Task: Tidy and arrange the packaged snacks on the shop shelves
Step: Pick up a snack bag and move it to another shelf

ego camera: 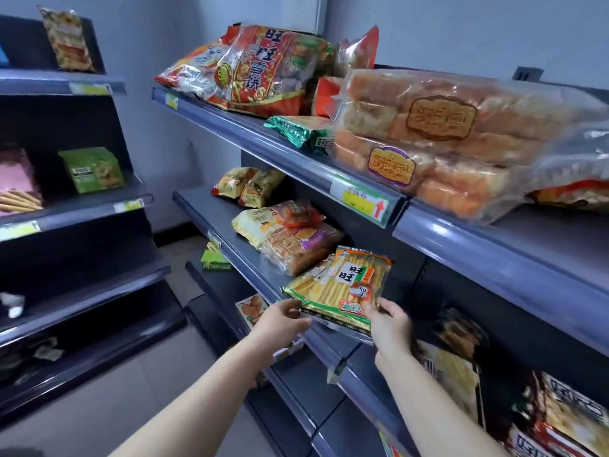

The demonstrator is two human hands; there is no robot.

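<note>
A green-edged pack of yellow rice crackers point(346, 285) lies tilted at the front of the middle shelf point(230, 239), on top of a clear-wrapped pack whose edge sticks out below it. My left hand point(283, 319) grips the packs' lower left corner, fingers curled over the edge. My right hand point(390, 328) holds the lower right corner, thumb on top. Behind them on the same shelf lie an orange biscuit pack point(296, 245) and small yellow snack bags point(247, 186).
The top shelf point(296, 159) carries red rice cracker bags point(257, 70), a green pack point(296, 130) and stacked bread loaves point(428, 136). More packs sit on the lower shelves at right point(461, 367). A second shelf unit point(82, 199) stands to the left with a green box point(94, 169). Floor lies between.
</note>
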